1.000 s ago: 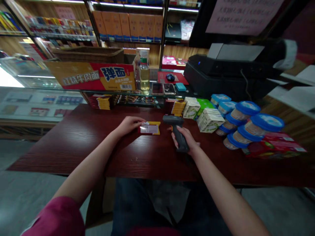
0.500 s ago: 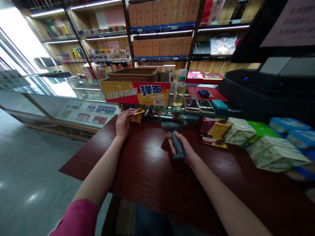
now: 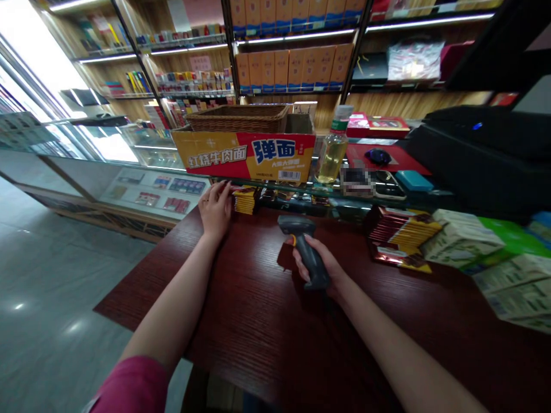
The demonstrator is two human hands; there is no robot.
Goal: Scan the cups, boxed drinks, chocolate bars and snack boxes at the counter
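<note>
My right hand (image 3: 316, 258) is wrapped round the grip of a dark grey barcode scanner (image 3: 312, 261), its head pointing left above the brown counter. At the counter's far left, my left hand (image 3: 215, 209) rests against the left side of a small stack of yellow and dark red snack packets (image 3: 244, 199). Its fingers are slightly apart and bent over the stack's near end; the thumb is partly hidden. A larger stack of similar packets (image 3: 402, 229) stands to the right of the scanner, with its lowest packets sticking out towards me.
A noodle carton (image 3: 245, 160) holding a wicker basket (image 3: 239, 119) stands on a glass ledge behind the counter. Beside it are a bottle (image 3: 333, 150), phones (image 3: 390, 185) and a turquoise case (image 3: 414, 180). Boxed cartons (image 3: 462, 235) line the right side.
The camera view has shifted, so things on the right sit further right. My left hand stays at the small stack, its fingers a little more raised. The scanner remains in my right hand.
</note>
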